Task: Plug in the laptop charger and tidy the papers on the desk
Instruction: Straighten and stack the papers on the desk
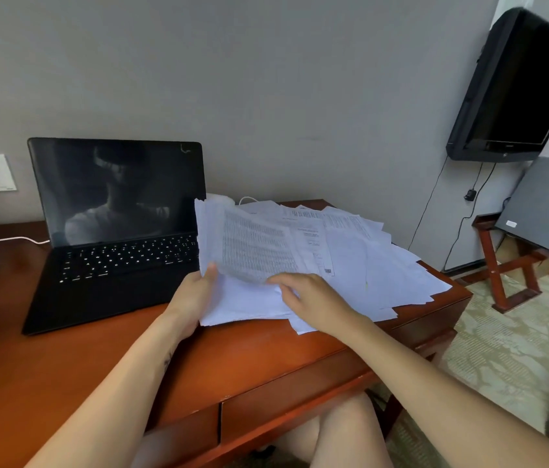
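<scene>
left hand [195, 295] gripping paper stack [350, 265] edge | right hand [317, 302] on it, can't tell grip | laptop [114, 231] crowding left, bare desk [249, 359] under wrists

**Both hands forward, left one gripping**

Our left hand [195, 295] reaches toward 1 o'clock, thumb on top, gripping the papers [256, 244]. Our right hand [313, 298] points toward 10 o'clock, palm down, fingers curled and blurred; its grip we cannot tell.

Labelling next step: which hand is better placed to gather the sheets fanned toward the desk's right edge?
Likely the right hand: it rests on the loose sheets, nearest that fan. The left hand grips the raised stack beside the laptop.
</scene>
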Demonstrator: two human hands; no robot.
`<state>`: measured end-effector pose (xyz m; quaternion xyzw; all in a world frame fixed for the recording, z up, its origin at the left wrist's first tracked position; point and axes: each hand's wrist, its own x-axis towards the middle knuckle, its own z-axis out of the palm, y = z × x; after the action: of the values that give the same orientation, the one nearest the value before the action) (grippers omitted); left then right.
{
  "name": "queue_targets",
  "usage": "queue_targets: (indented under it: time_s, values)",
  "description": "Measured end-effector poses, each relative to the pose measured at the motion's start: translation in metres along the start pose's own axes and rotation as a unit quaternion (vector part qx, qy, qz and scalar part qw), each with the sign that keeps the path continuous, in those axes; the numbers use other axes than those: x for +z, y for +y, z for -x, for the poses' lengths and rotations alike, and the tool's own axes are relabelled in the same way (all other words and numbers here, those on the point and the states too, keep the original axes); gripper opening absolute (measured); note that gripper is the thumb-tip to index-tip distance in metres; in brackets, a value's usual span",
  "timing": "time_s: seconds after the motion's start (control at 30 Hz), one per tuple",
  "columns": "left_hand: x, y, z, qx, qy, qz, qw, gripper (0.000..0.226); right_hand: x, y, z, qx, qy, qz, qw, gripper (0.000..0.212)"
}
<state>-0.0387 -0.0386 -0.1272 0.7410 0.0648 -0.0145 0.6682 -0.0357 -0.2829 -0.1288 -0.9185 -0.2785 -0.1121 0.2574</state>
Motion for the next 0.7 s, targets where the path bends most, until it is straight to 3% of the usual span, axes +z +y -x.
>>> queue_targets:
  time_s: [0.13,0.27,0.33,0.4,0.5,0.7]
  values:
    - [-0.003,-0.002,-0.004,-0.009,-0.016,-0.014,1.000,0.074,0.002,-0.001,0.011,0.002,-0.036,-0.034,0.999,0.033]
    - [-0.002,-0.004,-0.005,0.003,-0.042,0.011,0.999,0.023,-0.005,0.002,0.021,-0.004,-0.019,-0.013,1.000,0.032]
    - [-0.001,-0.005,-0.005,0.006,-0.051,0.009,0.999,0.027,-0.007,0.006,0.019,0.020,0.054,0.022,0.998,0.034]
    - [-0.001,-0.004,-0.002,0.019,-0.044,0.012,0.999,0.028,-0.007,0.014,0.011,0.115,0.110,0.031,0.987,0.039]
    - [-0.001,-0.002,0.002,0.041,-0.039,0.024,0.998,0.026,-0.004,0.028,-0.002,0.279,0.111,-0.038,0.953,0.049]
    - [0.000,0.000,0.004,0.027,-0.080,0.102,0.991,0.028,-0.007,0.030,-0.017,0.302,0.193,-0.248,0.900,0.038]
